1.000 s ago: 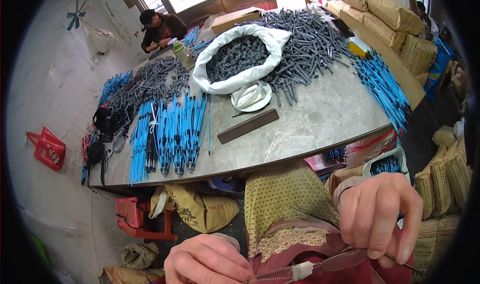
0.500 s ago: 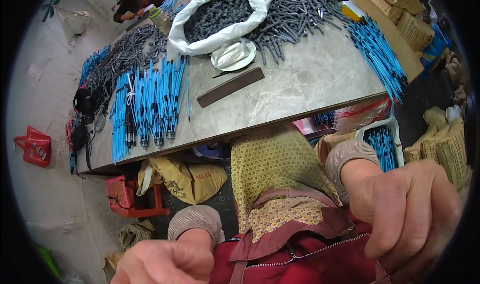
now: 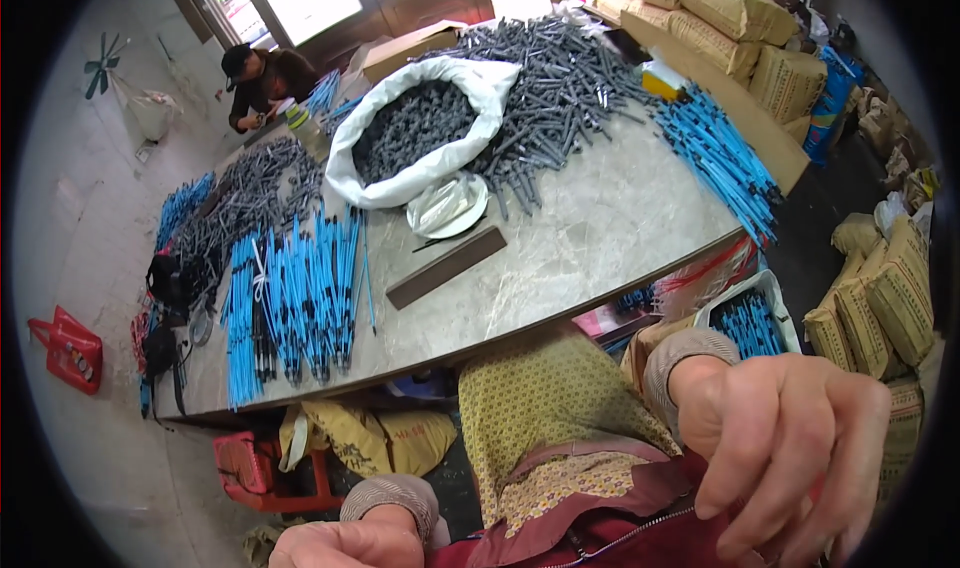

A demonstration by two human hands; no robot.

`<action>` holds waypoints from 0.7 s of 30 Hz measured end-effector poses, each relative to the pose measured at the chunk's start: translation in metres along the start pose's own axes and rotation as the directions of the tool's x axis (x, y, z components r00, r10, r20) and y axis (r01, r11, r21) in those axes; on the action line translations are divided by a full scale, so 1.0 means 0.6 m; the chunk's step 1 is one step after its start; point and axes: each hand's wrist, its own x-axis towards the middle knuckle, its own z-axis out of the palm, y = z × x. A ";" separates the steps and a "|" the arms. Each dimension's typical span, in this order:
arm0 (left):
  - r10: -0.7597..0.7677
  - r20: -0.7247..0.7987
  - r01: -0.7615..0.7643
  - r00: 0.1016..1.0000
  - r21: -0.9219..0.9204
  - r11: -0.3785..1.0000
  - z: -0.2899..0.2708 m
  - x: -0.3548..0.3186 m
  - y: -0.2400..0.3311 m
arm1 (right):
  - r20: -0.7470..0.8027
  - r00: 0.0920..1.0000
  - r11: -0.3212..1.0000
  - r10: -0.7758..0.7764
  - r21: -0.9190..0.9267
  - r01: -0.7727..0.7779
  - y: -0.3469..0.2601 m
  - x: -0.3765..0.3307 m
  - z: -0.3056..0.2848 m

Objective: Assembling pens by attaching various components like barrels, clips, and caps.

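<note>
My right hand (image 3: pixel 790 448) is raised at the lower right, its fingers bent downward and loosely apart. Nothing shows between them, though the thumb side is partly hidden. At the bottom edge, the back of my left hand (image 3: pixel 350 546) is in view; its fingers are cut off by the picture's edge. Both hands are in front of my body, off the table. Below and between them are a yellow flowered apron (image 3: pixel 560 403) and a dark red garment with a zip (image 3: pixel 650 533).
On the stone-topped table (image 3: pixel 590 253) lie blue rods (image 3: pixel 310 298), grey plastic pieces (image 3: pixel 560 78), a white sack (image 3: pixel 345 173) of dark pieces, and a brown bar (image 3: pixel 445 268). Brown paper sacks (image 3: pixel 895 288) stand at right. Across the table sits a person (image 3: pixel 265 83). A red stool (image 3: pixel 265 473) is below.
My view has tilted up, showing more of the far side. My left hand sits lower in the picture. My right hand has moved slightly left, its fingers loosening.
</note>
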 end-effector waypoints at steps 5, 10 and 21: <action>0.013 0.032 -0.010 0.999 -0.095 0.995 -0.003 0.000 -0.001 | -0.055 0.974 0.964 -0.220 -0.162 0.209 0.009 -0.013 0.005; 0.065 0.032 -0.060 0.997 -0.150 0.987 -0.003 0.001 -0.019 | -0.105 0.969 0.970 -0.224 -0.125 0.210 0.030 -0.009 -0.012; 0.068 0.032 -0.063 0.997 -0.135 0.989 0.003 0.003 -0.026 | 0.009 0.987 0.975 -0.157 -0.159 0.157 0.012 -0.003 -0.030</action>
